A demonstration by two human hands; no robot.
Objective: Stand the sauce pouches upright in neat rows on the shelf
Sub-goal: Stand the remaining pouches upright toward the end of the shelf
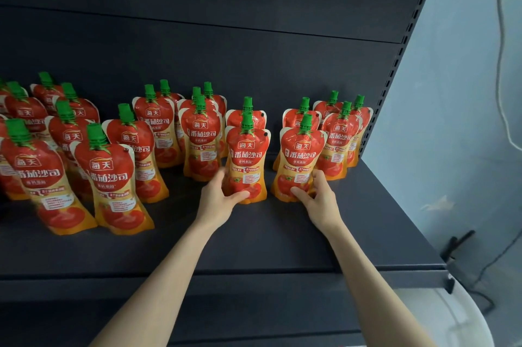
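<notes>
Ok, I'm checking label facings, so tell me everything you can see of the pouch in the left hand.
The pouch is a glossy, flexible stand-up pack, red above and orange-yellow below, with tomato pictures, white Chinese lettering and a green ribbed cap on top. It stands upright on the dark shelf, label toward the camera, a second pouch close behind it. The left hand grips its lower part, thumb across the front near the base, fingers round its left edge.

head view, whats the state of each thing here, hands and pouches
left hand, grips base of centre pouch
right hand, grips base of right pouch
centre pouch, upright on shelf, cap on
right pouch, upright on shelf, cap on
other pouches, standing in loose rows, caps on
shelf, holds all the pouches
</notes>
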